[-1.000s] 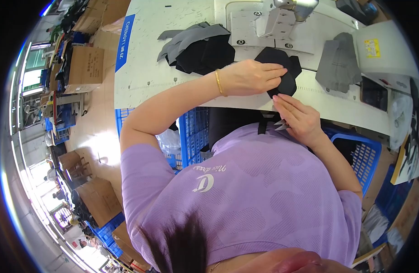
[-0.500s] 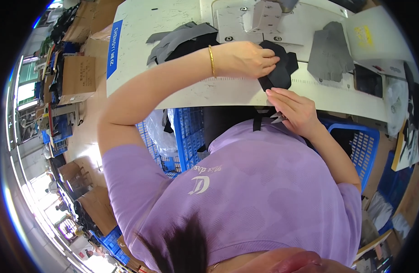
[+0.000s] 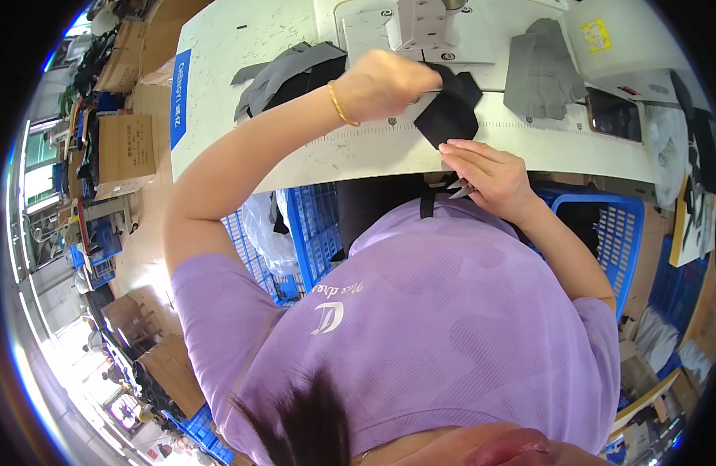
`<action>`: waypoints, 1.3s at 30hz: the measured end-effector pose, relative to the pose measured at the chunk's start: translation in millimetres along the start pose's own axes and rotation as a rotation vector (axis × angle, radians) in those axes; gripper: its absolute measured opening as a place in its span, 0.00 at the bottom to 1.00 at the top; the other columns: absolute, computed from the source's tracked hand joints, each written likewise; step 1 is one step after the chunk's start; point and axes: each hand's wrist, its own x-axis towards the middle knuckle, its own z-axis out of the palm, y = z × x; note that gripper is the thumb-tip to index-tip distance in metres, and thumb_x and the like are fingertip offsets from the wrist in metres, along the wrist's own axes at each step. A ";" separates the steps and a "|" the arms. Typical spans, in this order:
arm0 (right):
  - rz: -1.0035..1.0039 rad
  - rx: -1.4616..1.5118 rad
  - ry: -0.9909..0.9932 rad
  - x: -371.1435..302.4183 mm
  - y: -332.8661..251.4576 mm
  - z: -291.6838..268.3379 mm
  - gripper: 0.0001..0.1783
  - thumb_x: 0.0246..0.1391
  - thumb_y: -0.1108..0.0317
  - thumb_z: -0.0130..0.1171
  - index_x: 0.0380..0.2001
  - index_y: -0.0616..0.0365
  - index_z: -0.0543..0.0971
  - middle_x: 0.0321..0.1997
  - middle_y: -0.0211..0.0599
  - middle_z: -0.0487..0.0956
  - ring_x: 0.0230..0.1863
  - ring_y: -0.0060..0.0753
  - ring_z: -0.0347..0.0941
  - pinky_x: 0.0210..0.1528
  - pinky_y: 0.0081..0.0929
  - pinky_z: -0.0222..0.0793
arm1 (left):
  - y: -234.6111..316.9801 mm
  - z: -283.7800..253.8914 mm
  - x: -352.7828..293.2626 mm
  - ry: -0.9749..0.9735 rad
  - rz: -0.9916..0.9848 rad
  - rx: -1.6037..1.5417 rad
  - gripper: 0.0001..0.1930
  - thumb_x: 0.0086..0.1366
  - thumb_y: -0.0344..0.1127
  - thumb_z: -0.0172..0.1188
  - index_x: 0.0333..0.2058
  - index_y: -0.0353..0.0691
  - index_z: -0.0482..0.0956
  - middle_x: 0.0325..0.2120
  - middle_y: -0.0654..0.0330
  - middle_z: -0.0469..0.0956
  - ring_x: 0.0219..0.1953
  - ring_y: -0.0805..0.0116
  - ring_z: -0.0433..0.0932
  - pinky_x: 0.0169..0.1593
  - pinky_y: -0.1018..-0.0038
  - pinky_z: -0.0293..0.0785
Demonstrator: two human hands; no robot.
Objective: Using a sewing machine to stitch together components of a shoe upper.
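Observation:
A black cut fabric piece (image 3: pixel 449 116) lies at the sewing machine's front, on the white table. My right hand (image 3: pixel 491 175) pinches its near corner between thumb and fingers. Metal thread snips (image 3: pixel 460 188) are tucked in that same hand, blades poking out below the palm. My left hand (image 3: pixel 389 84), a gold bangle at its wrist, is curled closed at the piece's upper left edge. It is slightly blurred, and what its fingertips hold, if anything, is hidden. Just beyond stands the sewing machine head (image 3: pixel 424 23).
Grey and black fabric pieces (image 3: pixel 296 74) are heaped left of the machine; a grey stack (image 3: pixel 540 74) lies to the right, beside a dark phone-like slab (image 3: pixel 614 115). Blue plastic baskets (image 3: pixel 315 225) stand below the table edge. Cardboard boxes (image 3: pixel 125 151) stand at far left.
My left hand has moved left and away from the middle of the black piece, baring more of it. My right hand still pinches the near corner. The whole view has shifted slightly.

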 end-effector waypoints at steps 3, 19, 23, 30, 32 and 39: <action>0.023 0.008 -0.021 -1.2 0.3 -1.8 0.19 0.37 0.78 0.62 0.38 0.59 0.80 0.44 0.31 0.83 0.49 0.30 0.79 0.39 0.24 0.79 | 5.1 -27.7 -1.9 0.281 -0.770 -0.501 0.08 0.66 0.28 0.58 0.40 0.30 0.79 0.30 0.61 0.82 0.34 0.78 0.79 0.37 0.79 0.75; 0.340 -0.088 0.157 62.1 22.1 35.0 0.20 0.43 0.68 0.67 0.42 0.55 0.76 0.35 0.34 0.74 0.39 0.38 0.74 0.36 0.34 0.74 | 29.8 -14.9 -19.3 0.654 -1.114 -1.018 0.07 0.65 0.26 0.58 0.41 0.30 0.78 0.29 0.67 0.79 0.31 0.85 0.73 0.34 0.86 0.69; 0.364 -0.076 0.063 50.8 26.3 35.8 0.15 0.43 0.71 0.65 0.38 0.54 0.77 0.33 0.31 0.73 0.41 0.36 0.73 0.35 0.33 0.75 | 29.1 -11.2 -25.9 0.925 -1.101 -0.745 0.08 0.66 0.26 0.57 0.42 0.30 0.77 0.29 0.66 0.78 0.31 0.84 0.73 0.36 0.86 0.69; 0.502 0.383 0.365 70.1 9.1 -11.2 0.14 0.52 0.71 0.65 0.43 0.57 0.78 0.40 0.34 0.79 0.31 0.27 0.76 0.34 0.23 0.72 | 56.3 -34.4 -40.2 0.696 -1.119 -1.041 0.06 0.63 0.24 0.58 0.39 0.32 0.78 0.30 0.68 0.77 0.33 0.84 0.72 0.38 0.85 0.69; 0.556 0.585 0.370 77.0 0.9 -14.9 0.11 0.55 0.69 0.64 0.40 0.58 0.78 0.33 0.38 0.80 0.29 0.26 0.76 0.34 0.23 0.72 | 67.0 -27.4 -35.0 0.496 -1.037 -1.161 0.09 0.63 0.26 0.59 0.43 0.33 0.77 0.30 0.66 0.78 0.35 0.80 0.74 0.41 0.82 0.70; 0.228 -0.095 0.125 76.4 47.2 -37.4 0.12 0.51 0.70 0.64 0.40 0.57 0.78 0.35 0.38 0.79 0.37 0.41 0.78 0.39 0.32 0.75 | 84.1 -6.4 11.8 0.621 -1.072 -0.744 0.07 0.64 0.28 0.59 0.40 0.32 0.75 0.27 0.55 0.78 0.29 0.70 0.74 0.37 0.77 0.71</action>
